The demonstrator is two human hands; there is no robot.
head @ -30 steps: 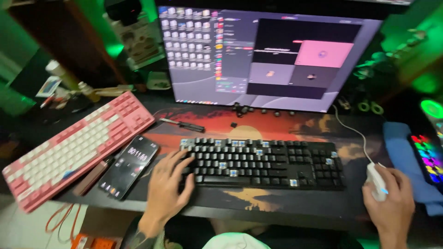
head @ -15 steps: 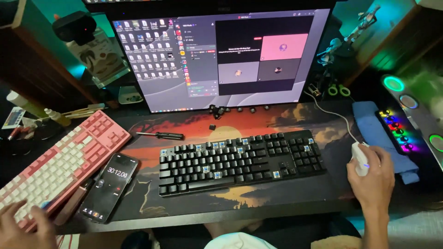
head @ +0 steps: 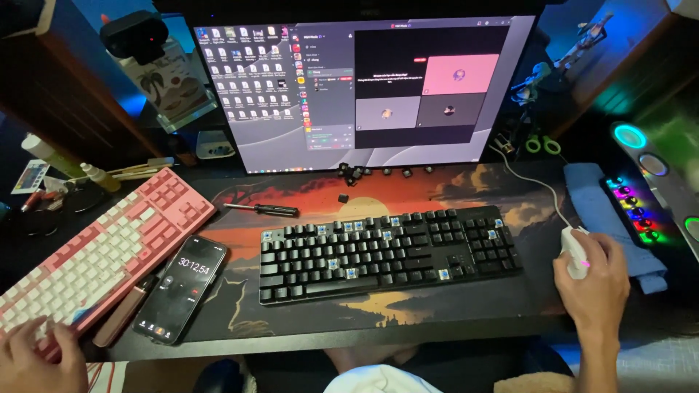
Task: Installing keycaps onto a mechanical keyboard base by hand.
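**On the desk mat: one hand on the mouse, one on the pink keyboard**

At the right edge of the desk mat (head: 437, 306), the right hand (head: 591, 280) lies curled over a white mouse (head: 574, 247), fingers wrapped round its sides, its cable running up toward the monitor (head: 364, 87). Just right of it lies a folded blue cloth (head: 604, 211). Down at the lower left corner, the left hand (head: 33, 356) rests with its fingers spread on the near end of a pink keyboard (head: 102, 251), pressing on it rather than clasping it. A phone (head: 182, 287) with a lit timer screen lies between the pink keyboard and a black keyboard (head: 389, 251), which sits in the middle of the mat with several keycaps off. Loose black keycaps (head: 378, 172) lie scattered near the monitor's foot, and a black screwdriver (head: 262, 209) lies above the black keyboard's left end
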